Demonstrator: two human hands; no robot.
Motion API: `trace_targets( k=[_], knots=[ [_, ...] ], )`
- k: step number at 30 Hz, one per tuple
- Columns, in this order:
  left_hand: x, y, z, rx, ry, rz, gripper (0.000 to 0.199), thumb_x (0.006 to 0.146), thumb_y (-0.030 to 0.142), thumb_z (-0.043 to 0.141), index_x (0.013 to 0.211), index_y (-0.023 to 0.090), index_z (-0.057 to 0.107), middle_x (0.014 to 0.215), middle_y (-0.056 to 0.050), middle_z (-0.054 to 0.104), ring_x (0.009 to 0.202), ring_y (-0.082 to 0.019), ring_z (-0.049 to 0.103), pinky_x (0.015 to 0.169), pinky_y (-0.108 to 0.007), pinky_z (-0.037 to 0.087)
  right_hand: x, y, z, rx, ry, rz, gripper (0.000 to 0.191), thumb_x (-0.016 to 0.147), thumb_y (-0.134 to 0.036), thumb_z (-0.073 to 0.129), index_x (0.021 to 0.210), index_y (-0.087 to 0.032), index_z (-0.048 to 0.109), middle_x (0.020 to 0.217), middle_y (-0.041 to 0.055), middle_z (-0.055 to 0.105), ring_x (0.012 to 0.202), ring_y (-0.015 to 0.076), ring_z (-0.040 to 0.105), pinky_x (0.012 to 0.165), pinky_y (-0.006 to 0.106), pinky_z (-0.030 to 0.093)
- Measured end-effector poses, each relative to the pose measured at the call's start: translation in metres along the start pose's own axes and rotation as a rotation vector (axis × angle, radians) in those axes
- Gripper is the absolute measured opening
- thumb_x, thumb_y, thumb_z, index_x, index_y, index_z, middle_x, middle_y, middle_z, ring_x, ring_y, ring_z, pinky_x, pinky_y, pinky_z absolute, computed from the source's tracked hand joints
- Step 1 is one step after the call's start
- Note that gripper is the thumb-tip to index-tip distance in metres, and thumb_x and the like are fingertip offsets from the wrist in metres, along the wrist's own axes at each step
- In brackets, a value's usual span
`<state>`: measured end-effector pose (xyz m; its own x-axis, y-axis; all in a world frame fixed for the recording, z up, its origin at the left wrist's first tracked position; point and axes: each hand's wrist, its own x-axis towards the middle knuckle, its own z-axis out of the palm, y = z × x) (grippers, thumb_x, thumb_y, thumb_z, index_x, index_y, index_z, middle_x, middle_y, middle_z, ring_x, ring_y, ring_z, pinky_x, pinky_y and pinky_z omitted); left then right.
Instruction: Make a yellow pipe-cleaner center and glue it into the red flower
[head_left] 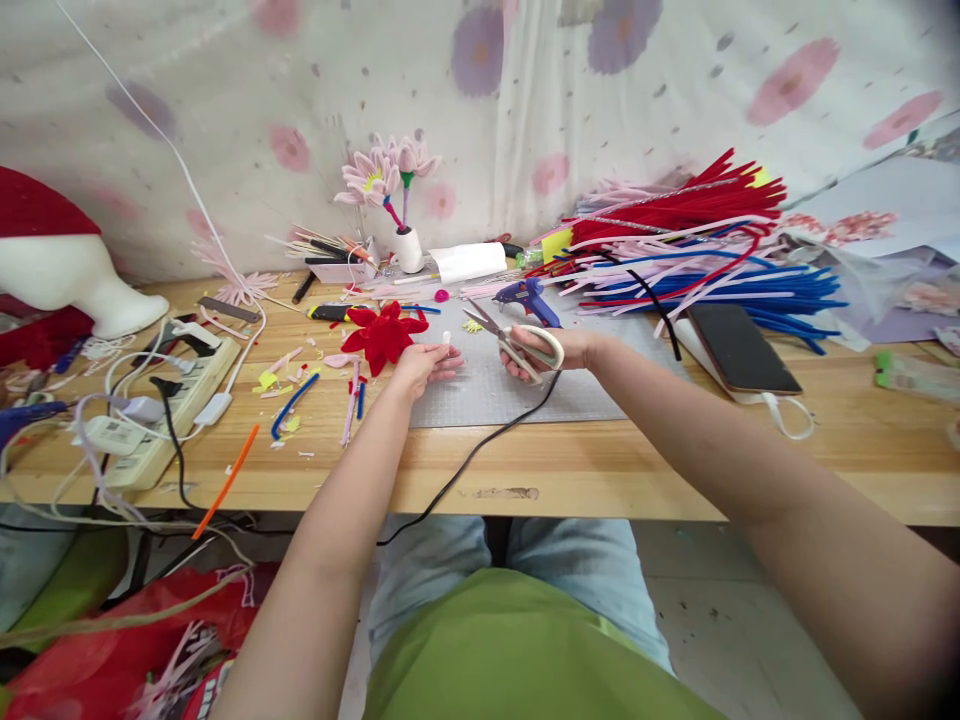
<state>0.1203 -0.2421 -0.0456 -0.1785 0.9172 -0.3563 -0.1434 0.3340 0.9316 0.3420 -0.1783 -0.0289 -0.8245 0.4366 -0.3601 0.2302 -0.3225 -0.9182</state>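
Observation:
My right hand (529,355) is closed round the pale handles of a pair of scissors (555,348), whose blades are parted and point up and to the left. Pinched in the fingertips of my left hand (429,368) is a small white piece (447,338), too small to name surely. Just beyond that hand lies a red fuzzy flower (382,335). Both hands are over the grey cutting mat (480,400), a short gap apart. Behind the scissors rests a blue glue gun (529,298), its black cord (480,447) trailing over the table's front edge.
Bundles of red, pink and blue pipe cleaners (697,240) are heaped at the back right, near a dark phone (742,350). A white vase (408,250) holds pink flowers. Scraps litter the left. A power strip (176,410) with tangled cables lies beside a white mannequin head (75,275).

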Motion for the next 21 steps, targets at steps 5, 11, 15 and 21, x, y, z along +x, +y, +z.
trace_targets(
  k=[5,11,15,21],
  knots=[
    [0.005,-0.002,-0.004,0.003,0.059,0.020,0.012,0.081,0.012,0.054,0.071,0.008,0.060,0.084,-0.010,0.068,0.069,-0.012,0.066,0.059,-0.021,0.052,0.002,-0.006,0.001,0.008,-0.196,0.163,0.063,0.068,-0.068,0.051,0.082,-0.008,0.061,0.071,0.0094,0.063,0.059,0.0123,0.057,0.056,0.024,0.047],
    [0.009,-0.008,-0.005,0.041,0.053,0.044,0.012,0.081,0.016,0.055,0.073,0.009,0.061,0.083,-0.008,0.068,0.071,-0.013,0.066,0.058,-0.021,0.051,0.010,-0.002,0.006,0.116,-0.148,0.226,0.060,0.074,-0.065,0.047,0.078,-0.007,0.062,0.072,0.0109,0.064,0.060,0.0131,0.058,0.059,0.025,0.048],
    [0.008,-0.008,-0.003,0.057,0.055,0.047,0.014,0.079,0.021,0.060,0.073,0.009,0.061,0.082,-0.008,0.067,0.070,-0.012,0.066,0.060,-0.021,0.051,0.013,0.000,0.005,0.121,-0.173,0.231,0.062,0.073,-0.066,0.047,0.080,-0.006,0.062,0.072,0.0113,0.064,0.059,0.0137,0.058,0.059,0.026,0.048],
    [0.006,-0.008,-0.002,0.054,0.063,0.063,0.013,0.079,0.020,0.059,0.073,0.009,0.062,0.086,-0.008,0.067,0.071,-0.012,0.065,0.058,-0.020,0.051,0.016,0.000,0.003,0.068,-0.234,0.212,0.069,0.071,-0.072,0.043,0.082,-0.006,0.063,0.072,0.0119,0.064,0.059,0.0140,0.058,0.058,0.026,0.048]
  ],
)
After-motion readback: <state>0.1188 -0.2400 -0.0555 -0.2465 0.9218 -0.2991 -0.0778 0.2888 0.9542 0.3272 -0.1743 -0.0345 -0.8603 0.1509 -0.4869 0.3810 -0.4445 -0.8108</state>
